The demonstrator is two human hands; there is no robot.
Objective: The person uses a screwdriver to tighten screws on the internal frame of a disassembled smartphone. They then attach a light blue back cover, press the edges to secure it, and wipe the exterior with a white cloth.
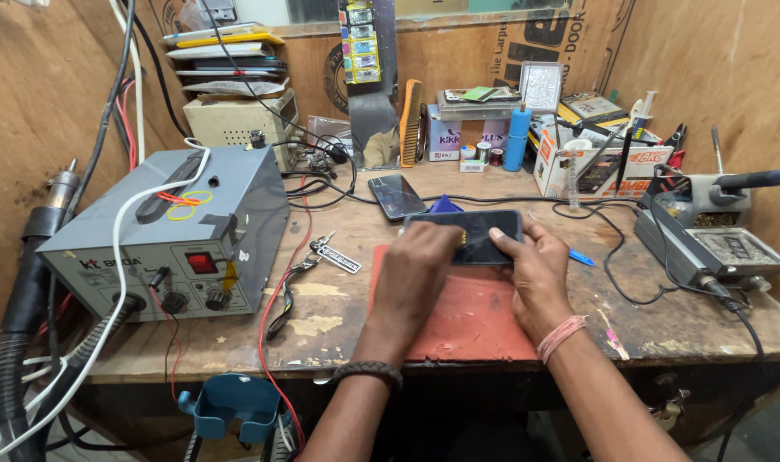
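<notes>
phone: dark smartphone (469, 235) sits landscape, screen up, at the far edge of the red work mat (471, 321); both hands are on it, which looks like bracing so it can't slide.
left hand: left hand (417, 274) lies over the phone's left end, fingers curled down onto the glass and near edge; closed lightly on the phone, not spread. Can't tell if anything small is pinched under the fingers.
right hand: right hand (534, 265) clamps the phone's right end, thumb on top of the screen, fingers wrapped under and around the edge; narrow grip, holding the phone.
mat: red mat lies centred at the bench's near edge, directly in front of the person, likely as a soft, non-slip pad under the device.
second phone: another dark phone (397, 196) lies flat just beyond, apart from the hands, untouched.
blue pick: small blue triangular piece (446, 205) lies between the two phones, near the held one.
tweezers: metal tweezers (332, 254) lie left of the mat, within easy reach of the left hand.
hot-air station: grey rework box (176, 235) at bench left, hose hanging off the left side.
solder station: iron stand and unit (706, 231) at bench right, cable trailing toward the mat.
</notes>
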